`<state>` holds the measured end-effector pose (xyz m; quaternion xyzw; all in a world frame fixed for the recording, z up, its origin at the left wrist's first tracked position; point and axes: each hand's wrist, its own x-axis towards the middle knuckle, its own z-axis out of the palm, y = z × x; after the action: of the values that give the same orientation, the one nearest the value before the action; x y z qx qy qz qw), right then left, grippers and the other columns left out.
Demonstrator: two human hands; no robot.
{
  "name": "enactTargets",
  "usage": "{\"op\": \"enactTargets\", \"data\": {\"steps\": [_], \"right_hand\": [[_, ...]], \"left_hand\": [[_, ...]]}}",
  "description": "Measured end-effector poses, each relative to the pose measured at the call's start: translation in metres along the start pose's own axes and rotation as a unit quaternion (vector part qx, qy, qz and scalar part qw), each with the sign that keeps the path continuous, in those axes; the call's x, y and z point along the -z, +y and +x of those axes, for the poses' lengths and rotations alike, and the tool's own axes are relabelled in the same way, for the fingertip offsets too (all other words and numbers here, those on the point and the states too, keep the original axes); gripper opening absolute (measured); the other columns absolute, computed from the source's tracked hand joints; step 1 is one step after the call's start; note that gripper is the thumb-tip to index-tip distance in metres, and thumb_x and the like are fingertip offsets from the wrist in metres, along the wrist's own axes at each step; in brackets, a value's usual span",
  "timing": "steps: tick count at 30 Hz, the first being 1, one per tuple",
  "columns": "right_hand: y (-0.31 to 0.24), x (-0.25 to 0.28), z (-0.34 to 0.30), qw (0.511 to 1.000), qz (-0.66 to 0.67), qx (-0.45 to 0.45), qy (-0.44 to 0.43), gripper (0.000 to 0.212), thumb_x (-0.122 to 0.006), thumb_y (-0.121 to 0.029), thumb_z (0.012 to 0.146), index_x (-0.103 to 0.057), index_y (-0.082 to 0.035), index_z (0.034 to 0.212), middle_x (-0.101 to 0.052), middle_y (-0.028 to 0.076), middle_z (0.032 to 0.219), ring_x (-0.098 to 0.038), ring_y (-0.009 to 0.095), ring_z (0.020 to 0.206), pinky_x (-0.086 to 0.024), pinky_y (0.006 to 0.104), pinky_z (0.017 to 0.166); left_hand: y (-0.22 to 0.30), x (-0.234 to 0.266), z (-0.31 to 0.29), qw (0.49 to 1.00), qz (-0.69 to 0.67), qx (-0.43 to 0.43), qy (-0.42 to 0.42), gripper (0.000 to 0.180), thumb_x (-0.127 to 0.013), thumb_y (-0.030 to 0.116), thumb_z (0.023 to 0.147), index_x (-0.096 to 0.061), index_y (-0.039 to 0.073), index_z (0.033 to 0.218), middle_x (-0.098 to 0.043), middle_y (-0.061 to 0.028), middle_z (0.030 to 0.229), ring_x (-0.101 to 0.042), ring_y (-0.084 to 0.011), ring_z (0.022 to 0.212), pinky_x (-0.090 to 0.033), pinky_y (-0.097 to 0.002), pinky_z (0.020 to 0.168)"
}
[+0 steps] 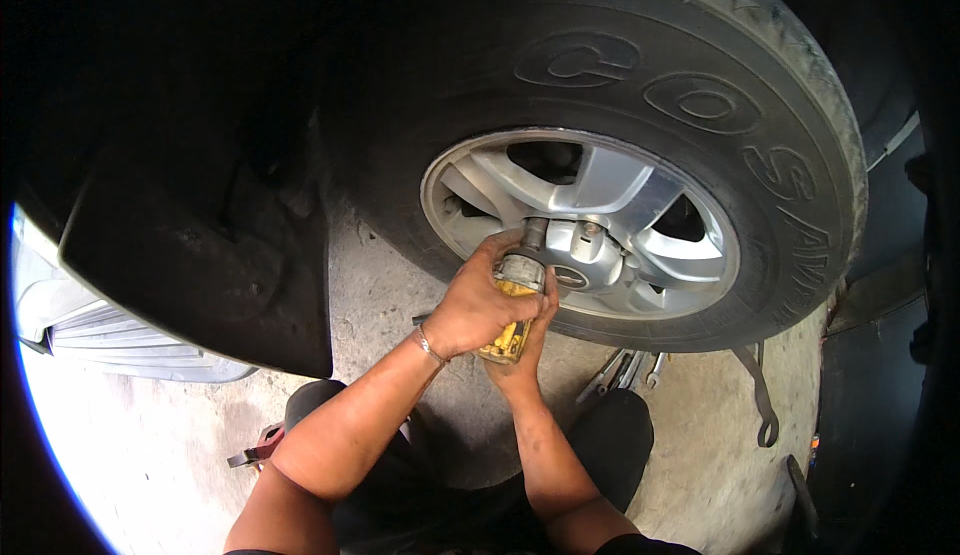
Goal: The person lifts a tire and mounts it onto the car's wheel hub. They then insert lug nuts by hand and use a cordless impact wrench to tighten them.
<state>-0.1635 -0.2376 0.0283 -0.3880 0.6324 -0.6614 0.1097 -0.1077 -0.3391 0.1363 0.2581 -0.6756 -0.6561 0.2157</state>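
A yellow and grey impact wrench (518,280) is held between my two hands in front of a car wheel. My left hand (478,303), with a bracelet at the wrist, wraps round its left side. From the right and below, my right hand (528,345) closes on the same tool, its fingers partly hidden. The tool's dark socket (536,231) points at the silver alloy rim (610,177), beside the centre cap (572,277). Whether the socket sits over a lug nut I cannot tell. One lug nut (592,228) shows to the socket's right.
The large black tyre (400,170) surrounds the rim. A dark mud flap (200,255) hangs at left. Several wrenches (628,370) lie on the concrete floor (700,435) by my right knee, near a black strap (765,405). A red tool (262,447) lies by my left leg.
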Motion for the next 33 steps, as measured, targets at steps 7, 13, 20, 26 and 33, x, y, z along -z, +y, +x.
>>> {"op": "enactTargets", "data": {"steps": [7, 13, 20, 26, 33], "right_hand": [[-0.014, 0.004, 0.003, 0.998, -0.011, -0.066, -0.011, 0.124, -0.093, -0.009, 0.063, -0.017, -0.009, 0.161, -0.044, 0.021, 0.15, -0.049, 0.036, 0.137, -0.042, 0.0425, 0.113], [-0.023, 0.008, 0.005, 0.992, -0.124, 0.012, -0.003, 0.126, -0.093, -0.006, 0.06, -0.018, -0.008, 0.162, -0.041, 0.02, 0.148, -0.044, 0.039, 0.138, -0.039, 0.0443, 0.115], [-0.011, 0.005, 0.001, 0.999, -0.04, 0.012, 0.008, 0.122, -0.09, -0.002, 0.062, -0.02, -0.006, 0.161, -0.04, 0.019, 0.151, -0.043, 0.038, 0.14, -0.037, 0.0434, 0.117], [-0.006, 0.011, -0.008, 0.99, -0.134, 0.034, -0.002, 0.12, -0.09, -0.005, 0.062, -0.021, -0.007, 0.16, -0.04, 0.022, 0.152, -0.045, 0.041, 0.137, -0.038, 0.0461, 0.115], [-0.012, -0.011, -0.056, 0.997, -0.001, 0.068, 0.039, 0.125, -0.095, -0.028, 0.067, -0.015, -0.006, 0.161, -0.031, 0.021, 0.158, -0.039, 0.037, 0.142, -0.033, 0.0471, 0.117]], "left_hand": [[-0.005, 0.004, 0.002, 0.998, 0.027, -0.045, -0.016, 0.093, -0.088, 0.017, 0.076, -0.038, -0.007, 0.15, -0.05, -0.0257, 0.147, -0.048, -0.0309, 0.139, -0.039, -0.0356, 0.116], [-0.006, 0.004, 0.004, 0.999, 0.005, -0.034, -0.014, 0.088, -0.087, 0.015, 0.075, -0.043, -0.007, 0.148, -0.055, -0.0238, 0.142, -0.054, -0.0289, 0.133, -0.042, -0.0352, 0.113], [-0.016, 0.001, 0.001, 0.999, 0.004, -0.047, 0.02, 0.082, -0.085, 0.018, 0.075, -0.05, -0.009, 0.144, -0.062, -0.0233, 0.134, -0.064, -0.0258, 0.119, -0.05, -0.0331, 0.104], [-0.009, 0.002, -0.008, 0.998, 0.042, -0.043, 0.034, 0.082, -0.084, 0.017, 0.072, -0.051, -0.009, 0.142, -0.064, -0.0233, 0.13, -0.065, -0.0256, 0.116, -0.051, -0.0338, 0.102], [0.028, -0.008, -0.069, 0.993, 0.092, -0.056, 0.046, 0.081, -0.084, 0.019, 0.069, -0.052, -0.008, 0.139, -0.066, -0.0223, 0.121, -0.068, -0.0269, 0.109, -0.052, -0.0357, 0.1]]}}
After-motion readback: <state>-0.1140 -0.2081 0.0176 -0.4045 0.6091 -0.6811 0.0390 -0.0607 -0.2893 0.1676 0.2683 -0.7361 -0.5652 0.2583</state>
